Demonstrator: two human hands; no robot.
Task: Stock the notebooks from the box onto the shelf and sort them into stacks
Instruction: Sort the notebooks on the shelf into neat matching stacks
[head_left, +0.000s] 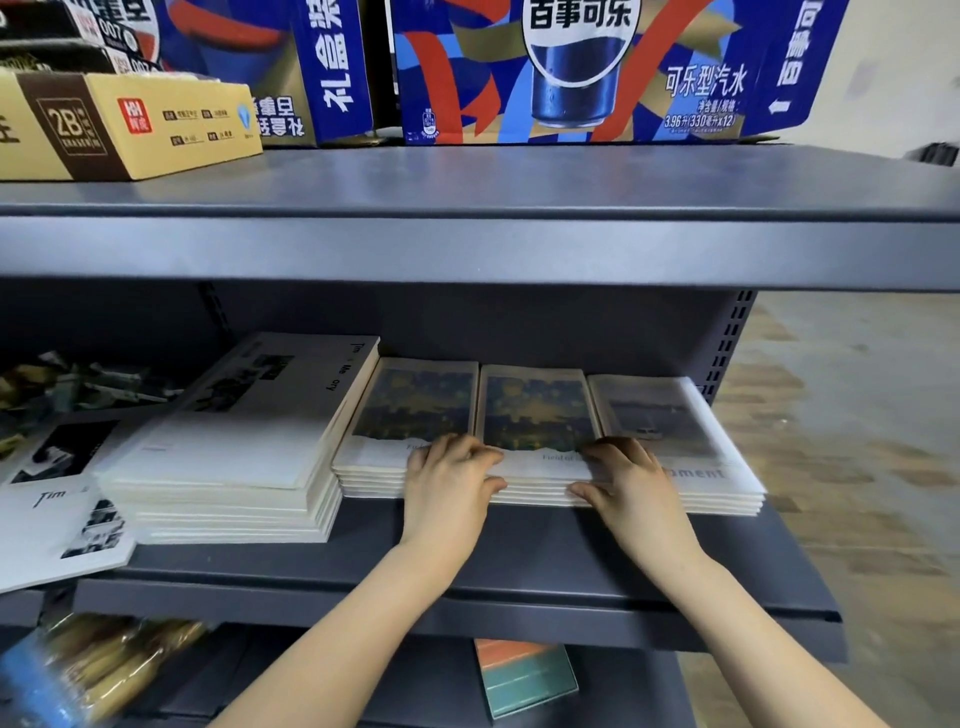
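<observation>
Squaring the middle notebook stack (535, 410) on the grey shelf (519, 545), the left hand (452, 478) and right hand (626, 480) each pinch its near edge, fingers curled on top, thumbs against the page ends. An even push from both hands would likely keep it aligned. A matching stack (415, 400) and a pale-cover stack (670, 421) press against either side, leaving no room to shift sideways; Pepsi cartons (571, 67) sit above.

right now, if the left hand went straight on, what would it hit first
Probably the shelf's back panel; the left hand grips the middle notebook stack, nothing else shows ahead.
</observation>
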